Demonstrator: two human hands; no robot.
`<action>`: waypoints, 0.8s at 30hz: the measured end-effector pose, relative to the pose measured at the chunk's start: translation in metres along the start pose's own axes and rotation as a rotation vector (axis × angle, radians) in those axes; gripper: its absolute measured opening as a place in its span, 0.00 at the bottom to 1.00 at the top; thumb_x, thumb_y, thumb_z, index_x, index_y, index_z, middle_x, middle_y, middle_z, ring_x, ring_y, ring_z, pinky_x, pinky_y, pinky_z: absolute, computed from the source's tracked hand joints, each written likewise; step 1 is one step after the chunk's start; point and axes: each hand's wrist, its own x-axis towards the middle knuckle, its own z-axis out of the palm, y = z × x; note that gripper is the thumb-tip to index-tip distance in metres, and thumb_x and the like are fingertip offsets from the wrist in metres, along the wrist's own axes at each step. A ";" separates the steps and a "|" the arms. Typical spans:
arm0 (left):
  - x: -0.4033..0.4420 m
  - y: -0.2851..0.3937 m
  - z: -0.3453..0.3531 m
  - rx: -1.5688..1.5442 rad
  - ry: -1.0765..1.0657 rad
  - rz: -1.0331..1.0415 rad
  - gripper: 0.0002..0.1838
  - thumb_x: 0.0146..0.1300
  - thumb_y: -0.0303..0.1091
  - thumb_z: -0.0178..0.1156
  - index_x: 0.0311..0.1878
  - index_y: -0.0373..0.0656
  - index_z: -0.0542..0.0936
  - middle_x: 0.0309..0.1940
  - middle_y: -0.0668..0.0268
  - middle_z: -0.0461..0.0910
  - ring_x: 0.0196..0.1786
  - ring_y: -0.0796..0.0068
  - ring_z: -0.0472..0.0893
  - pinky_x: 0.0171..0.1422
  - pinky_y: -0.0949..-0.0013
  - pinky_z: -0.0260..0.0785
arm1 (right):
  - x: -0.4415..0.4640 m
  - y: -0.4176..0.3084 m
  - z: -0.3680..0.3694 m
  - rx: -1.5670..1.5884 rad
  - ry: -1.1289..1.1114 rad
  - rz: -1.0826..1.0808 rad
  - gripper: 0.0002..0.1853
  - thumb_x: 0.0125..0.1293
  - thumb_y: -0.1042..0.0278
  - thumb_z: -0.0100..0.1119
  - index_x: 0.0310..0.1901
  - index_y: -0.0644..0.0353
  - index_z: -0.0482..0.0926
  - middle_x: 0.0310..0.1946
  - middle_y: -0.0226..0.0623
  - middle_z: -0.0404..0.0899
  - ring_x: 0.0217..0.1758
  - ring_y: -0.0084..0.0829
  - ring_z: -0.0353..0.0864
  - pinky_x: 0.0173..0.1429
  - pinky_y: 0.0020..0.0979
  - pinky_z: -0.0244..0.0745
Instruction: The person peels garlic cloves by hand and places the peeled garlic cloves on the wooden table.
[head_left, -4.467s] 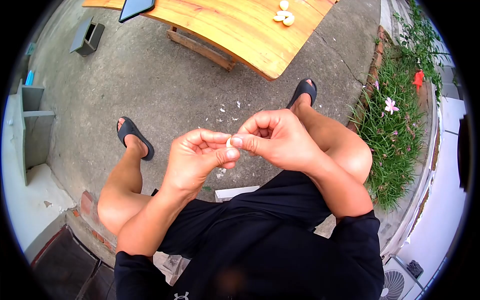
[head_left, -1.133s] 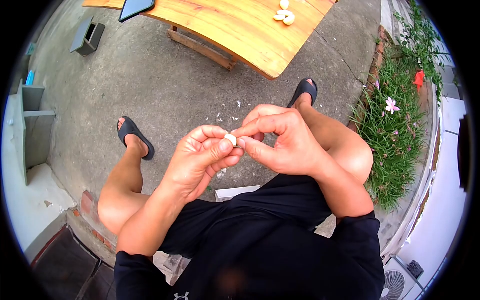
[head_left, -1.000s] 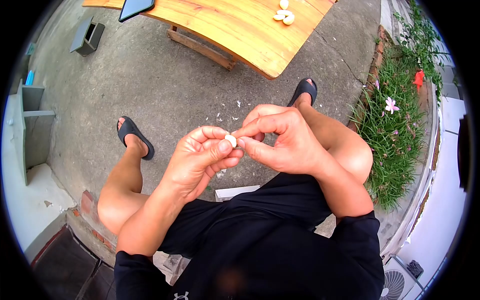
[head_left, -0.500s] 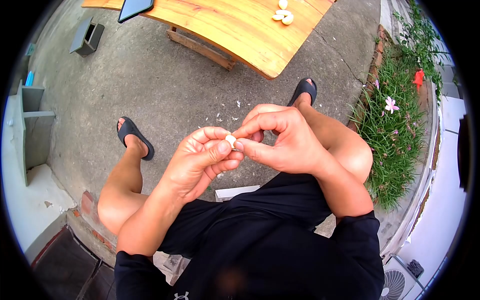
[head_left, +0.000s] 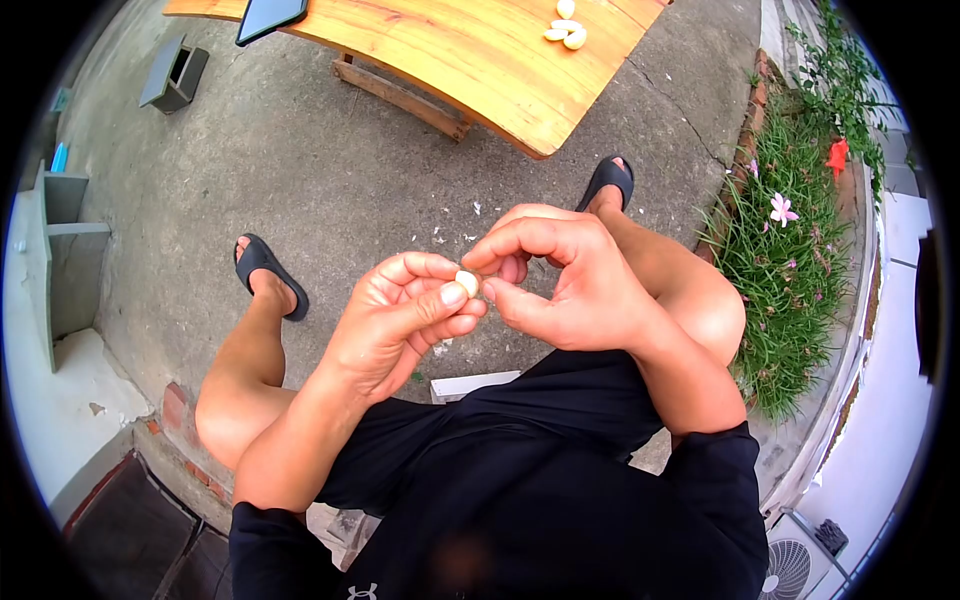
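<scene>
Between the thumb and fingers of my left hand (head_left: 405, 315) is a small pale garlic clove (head_left: 467, 284), pinched near its lower left side. My right hand (head_left: 560, 275) is just to the right of it. The right index fingertip and thumb tip stand apart at the clove's upper right edge, with a gap between them; whether either one touches it I cannot tell. Several peeled cloves (head_left: 566, 32) lie in a group near the right end of the wooden table (head_left: 470, 60).
A dark tablet (head_left: 272, 16) rests at the table's front left edge. White peel scraps (head_left: 476, 208) are scattered on the concrete floor below my hands. A small grey stool-like box (head_left: 175, 75) stands at upper left. Grass with pink flowers (head_left: 784, 208) borders the right side.
My right thumb and index finger have come apart from their pinch at the clove and drawn slightly off. More of the clove now shows in my left hand.
</scene>
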 end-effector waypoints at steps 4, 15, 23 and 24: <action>0.000 0.000 0.001 0.000 -0.008 0.033 0.08 0.69 0.20 0.64 0.50 0.39 0.81 0.47 0.54 0.87 0.50 0.65 0.88 0.55 0.68 0.86 | 0.002 0.000 0.001 -0.050 0.034 -0.108 0.10 0.56 0.77 0.72 0.41 0.63 0.87 0.34 0.37 0.85 0.34 0.29 0.84 0.38 0.28 0.78; -0.002 -0.005 0.001 0.101 -0.006 0.084 0.09 0.64 0.17 0.67 0.46 0.36 0.82 0.46 0.51 0.87 0.50 0.61 0.88 0.56 0.64 0.85 | -0.002 0.006 0.010 -0.033 0.059 -0.149 0.04 0.59 0.82 0.66 0.36 0.64 0.85 0.31 0.40 0.83 0.34 0.36 0.84 0.37 0.33 0.78; -0.001 -0.011 -0.001 0.272 -0.014 0.247 0.11 0.61 0.13 0.68 0.45 0.34 0.82 0.46 0.52 0.86 0.50 0.64 0.88 0.58 0.64 0.84 | -0.003 0.011 0.016 -0.096 0.048 -0.136 0.03 0.63 0.80 0.61 0.38 0.65 0.80 0.30 0.42 0.83 0.34 0.39 0.84 0.39 0.35 0.78; 0.000 -0.012 -0.002 0.299 -0.013 0.285 0.12 0.61 0.12 0.68 0.46 0.34 0.81 0.47 0.52 0.86 0.50 0.64 0.88 0.58 0.64 0.84 | -0.004 0.012 0.018 0.014 0.044 -0.037 0.02 0.65 0.80 0.61 0.39 0.65 0.80 0.31 0.41 0.83 0.34 0.36 0.85 0.39 0.34 0.78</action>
